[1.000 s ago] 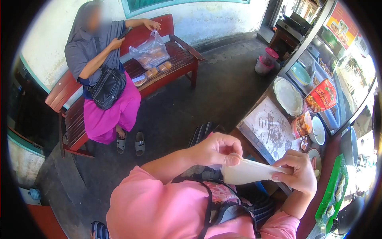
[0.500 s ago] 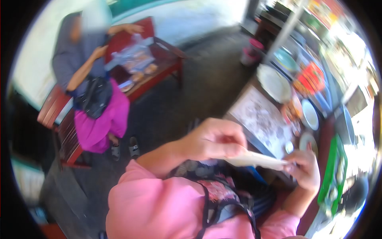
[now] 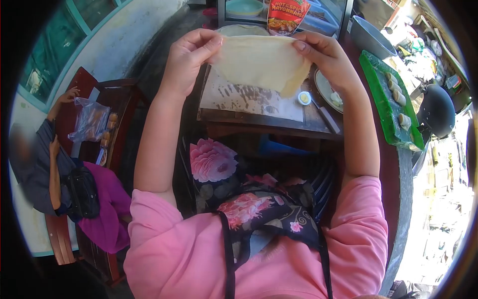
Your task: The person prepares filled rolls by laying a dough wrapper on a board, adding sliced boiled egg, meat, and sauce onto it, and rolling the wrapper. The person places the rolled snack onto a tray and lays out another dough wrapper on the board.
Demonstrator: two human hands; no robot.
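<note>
Here, the left hand [image 3: 188, 57] and right hand [image 3: 328, 59] pinch a thin pale floppy sheet [image 3: 259, 61] by its upper corners, seemingly spreading it; any lowering onto the brown-spotted white rectangular board [image 3: 234, 99] beyond calls for level, even tension

You have two bare hands, one left hand [image 3: 186, 62] at eleven o'clock and one right hand [image 3: 326, 56] at one, and one thin, cream-coloured, flexible sheet [image 3: 261, 61] at twelve. Toward two, you can count one dark wooden desk [image 3: 314, 117], one white egg half with a yellow centre [image 3: 304, 98], one slim greyish knife [image 3: 327, 119] and one round pale plate [image 3: 324, 85]; its white pieces are too hidden to number. Between two and three, you have one rectangular green plastic tray [image 3: 384, 109] and at least four pale rolls [image 3: 400, 97]. Near twelve, one red printed mayonnaise pouch [image 3: 286, 19]. At nine, one seated person [image 3: 37, 174], one clear plastic bag [image 3: 89, 121] and one black handbag [image 3: 83, 193].
</note>
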